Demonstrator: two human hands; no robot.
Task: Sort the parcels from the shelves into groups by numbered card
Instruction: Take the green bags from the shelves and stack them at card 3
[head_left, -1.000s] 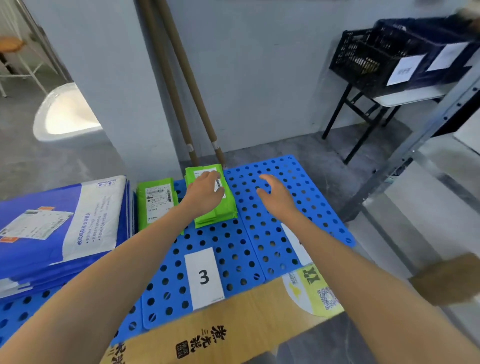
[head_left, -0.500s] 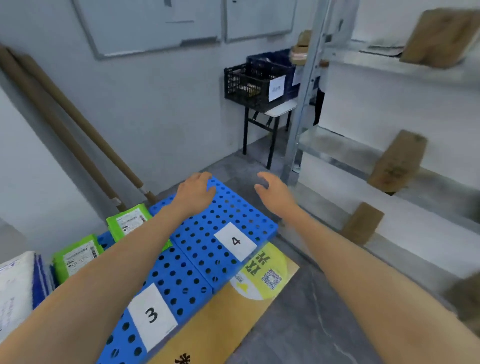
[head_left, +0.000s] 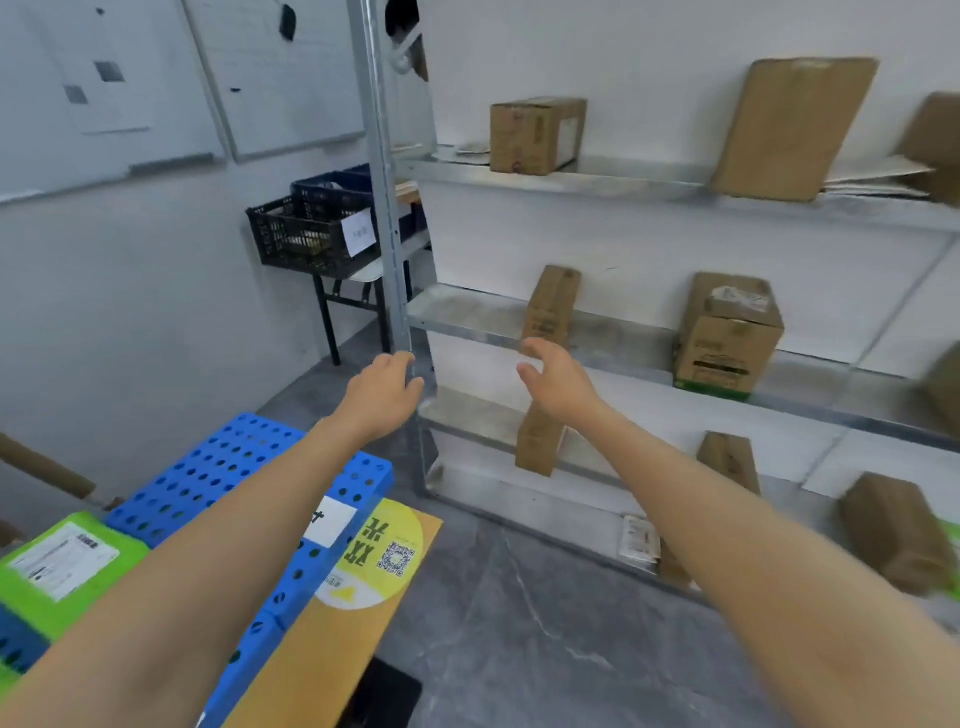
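Head view has the person facing the metal shelves (head_left: 623, 358), both arms stretched forward; the left hand (head_left: 382, 397) hangs in front of the shelf upright (head_left: 384, 234), fingers loosely curved and holding nothing, though whether it touches the post I cannot tell; the right hand (head_left: 558, 382) is spread and empty, just short of a narrow brown parcel (head_left: 551, 304) standing on the middle shelf; more brown parcels sit along the shelves, among them a squarer box (head_left: 727, 332) further right and a second narrow parcel (head_left: 537, 441) on the shelf below; low at left lies the blue perforated surface (head_left: 208, 478) with a numbered card (head_left: 330, 519), partly hidden by the left arm, and a green parcel (head_left: 67, 566) laid on it; this looks like the fetching step; next the hands need to close on one parcel, likely the nearest narrow one, and its label must be read to choose the card
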